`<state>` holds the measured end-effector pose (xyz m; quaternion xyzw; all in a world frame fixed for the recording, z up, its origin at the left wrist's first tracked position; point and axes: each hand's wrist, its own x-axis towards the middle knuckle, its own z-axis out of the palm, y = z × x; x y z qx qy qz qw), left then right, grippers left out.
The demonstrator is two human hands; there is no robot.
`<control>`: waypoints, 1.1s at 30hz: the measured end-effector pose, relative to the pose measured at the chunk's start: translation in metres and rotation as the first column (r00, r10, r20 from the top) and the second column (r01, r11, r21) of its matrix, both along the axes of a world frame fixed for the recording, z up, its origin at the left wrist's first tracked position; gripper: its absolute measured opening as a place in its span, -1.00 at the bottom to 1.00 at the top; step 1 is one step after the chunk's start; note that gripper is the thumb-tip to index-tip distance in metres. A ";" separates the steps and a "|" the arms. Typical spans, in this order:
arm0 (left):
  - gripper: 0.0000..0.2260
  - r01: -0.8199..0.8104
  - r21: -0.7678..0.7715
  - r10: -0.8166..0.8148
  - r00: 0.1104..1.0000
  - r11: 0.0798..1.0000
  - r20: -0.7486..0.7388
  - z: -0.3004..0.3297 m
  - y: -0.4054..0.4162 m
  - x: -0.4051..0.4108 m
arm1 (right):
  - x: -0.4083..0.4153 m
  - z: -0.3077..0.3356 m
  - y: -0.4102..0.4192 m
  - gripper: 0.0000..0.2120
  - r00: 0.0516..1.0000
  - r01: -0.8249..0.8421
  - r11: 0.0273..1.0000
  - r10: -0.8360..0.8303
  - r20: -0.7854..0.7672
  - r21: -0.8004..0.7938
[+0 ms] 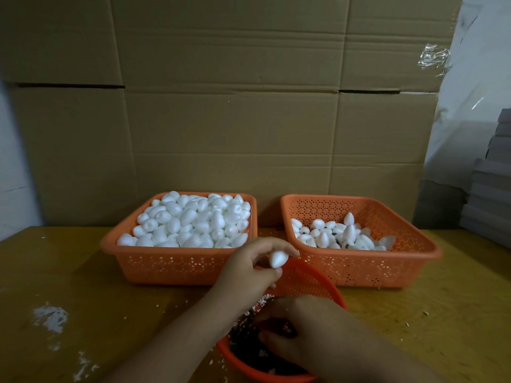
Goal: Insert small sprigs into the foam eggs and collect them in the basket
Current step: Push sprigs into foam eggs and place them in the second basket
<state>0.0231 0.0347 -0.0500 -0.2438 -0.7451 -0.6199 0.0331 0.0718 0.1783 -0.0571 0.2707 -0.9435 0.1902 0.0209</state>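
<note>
A white foam egg is pinched by the left hand above the round orange basket at six o'clock. The right hand is curled inside it among dark sprigs; its grip cannot be told.

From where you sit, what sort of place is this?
Probably a small craft workshop or packing room: big cardboard boxes stacked behind the table, orange baskets of foam eggs, and foam crumbs scattered about.

The yellowish worktop carried two rectangular orange baskets side by side, a round orange basket nearer, and scattered white foam crumbs.
</note>
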 end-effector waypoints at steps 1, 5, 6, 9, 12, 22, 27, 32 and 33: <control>-0.51 -0.006 -0.006 0.006 1.000 1.000 0.007 0.000 0.000 0.000 | -0.001 0.000 0.000 -0.63 1.000 0.000 1.000 0.000 0.011 0.010; -0.60 -0.010 0.020 0.009 0.998 1.000 0.055 0.000 -0.001 -0.001 | -0.002 -0.001 0.001 -0.59 0.998 -0.022 0.999 0.019 0.063 0.048; -0.66 -0.013 0.024 0.011 0.997 1.000 0.071 0.000 -0.001 -0.001 | -0.003 -0.001 0.001 -0.59 0.997 -0.028 0.998 0.025 0.072 0.047; -0.76 -0.009 0.030 0.005 0.994 1.000 0.111 -0.001 0.000 -0.001 | -0.005 -0.001 0.001 -0.60 0.996 -0.032 0.999 0.028 0.085 0.041; -0.85 0.000 0.007 -0.001 0.995 1.000 0.101 -0.002 0.001 -0.002 | -0.005 -0.003 0.001 -0.60 0.997 -0.026 0.999 0.022 0.079 0.048; -0.55 0.002 -0.007 -0.001 0.992 1.000 0.123 0.006 0.004 0.005 | -0.002 0.001 0.001 -0.63 0.998 -0.014 0.999 0.012 0.068 0.038; -0.69 -0.011 -0.002 0.011 0.988 1.000 0.152 0.005 0.003 0.004 | -0.001 0.002 0.001 -0.62 0.998 -0.005 0.999 0.002 0.065 0.040; -0.89 -0.021 0.052 0.012 0.987 0.998 0.159 0.003 0.003 0.003 | 0.000 0.001 -0.001 -0.61 0.998 0.009 0.999 -0.011 0.057 0.039; -0.91 -0.016 0.060 0.007 0.988 0.998 0.152 0.003 0.003 0.003 | 0.000 0.001 -0.001 -0.60 0.998 0.012 0.999 -0.015 0.059 0.041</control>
